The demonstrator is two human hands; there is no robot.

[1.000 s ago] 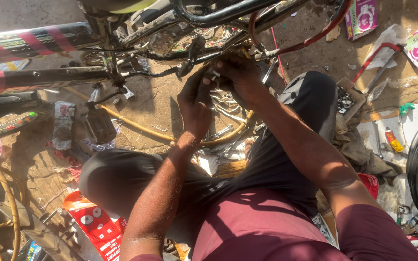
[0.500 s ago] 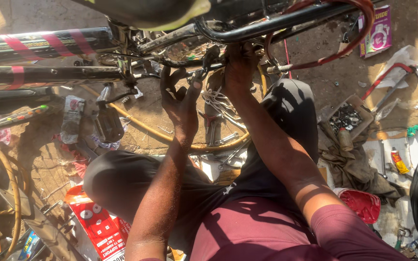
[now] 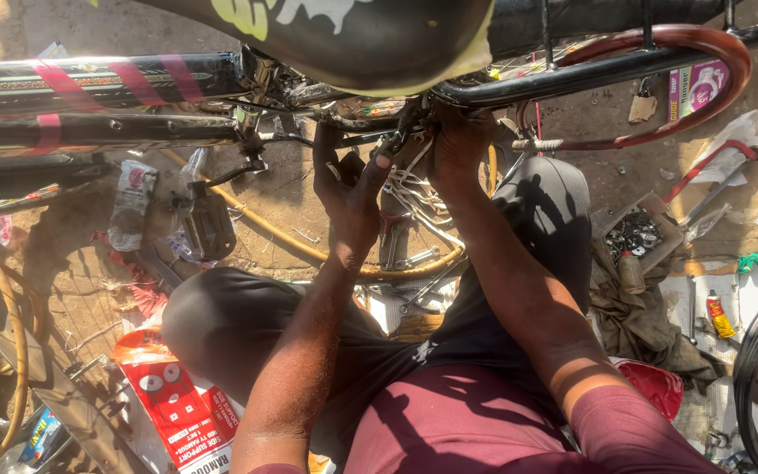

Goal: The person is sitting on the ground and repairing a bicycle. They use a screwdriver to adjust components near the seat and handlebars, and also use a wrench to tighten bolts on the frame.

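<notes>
Risk, as I judge it: fingers are working in a tight, shadowed gap under the black bicycle saddle, upper centre of frame; a slip could pinch them against the dark metal carrier rail or the thin steel spokes below.

Left hand, centre frame: fingers spread apart, tips reaching up at the grimy seat clamp, holding nothing visible.

Right hand, just beside it: curled on the clamp area; grip hidden, cannot tell.

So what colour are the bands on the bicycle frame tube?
Pink-red bands on a dark bicycle frame tube, clearest in the head view.
</notes>
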